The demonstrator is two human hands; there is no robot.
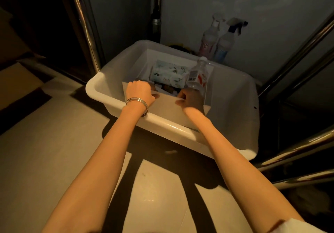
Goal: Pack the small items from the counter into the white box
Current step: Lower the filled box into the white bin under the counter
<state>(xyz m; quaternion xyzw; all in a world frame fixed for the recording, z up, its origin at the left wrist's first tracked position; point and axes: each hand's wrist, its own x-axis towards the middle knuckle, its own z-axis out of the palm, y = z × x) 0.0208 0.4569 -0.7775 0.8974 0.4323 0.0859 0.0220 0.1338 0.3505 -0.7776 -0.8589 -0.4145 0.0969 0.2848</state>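
Note:
A white box (pixel 166 104) stands inside a larger white plastic tub (pixel 233 106) on the floor. Both of my hands grip the box's near wall: my left hand (pixel 139 92), with thin bracelets on the wrist, at its left end, and my right hand (pixel 189 98) near its right end, fingers hooked over the edge. Inside the box lie a pale tissue pack (pixel 168 74), a clear plastic bottle (pixel 197 75) with a white cap leaning against the right side, and some small dark items that I cannot make out.
Two spray bottles (pixel 216 41) stand against the wall behind the tub. Shiny metal rails (pixel 298 52) run along the right side and a metal post (pixel 83 24) rises at the left. Pale floor lies below my arms.

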